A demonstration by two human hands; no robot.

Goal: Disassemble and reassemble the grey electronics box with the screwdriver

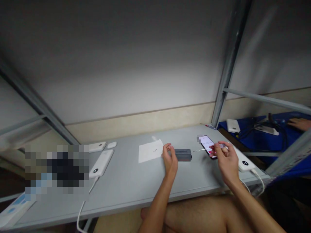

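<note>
My left hand [170,159] grips one end of a small dark grey box-shaped device [183,155] that lies on the grey table [136,184]. My right hand [225,159] pinches a thin screwdriver [206,149] with a red handle, its metal tip pointing left at the device's free end, a short gap away. A phone [208,144] with a lit screen lies just behind the screwdriver. A white sheet of paper [150,150] with tiny dark specks on it lies left of my left hand.
Two white power banks [102,163] [244,161] with cables lie on the table, plus small white cases [97,146] at the back left. Grey metal shelf posts [227,69] frame the table. Another person's hand [300,123] rests on a blue-covered table at far right.
</note>
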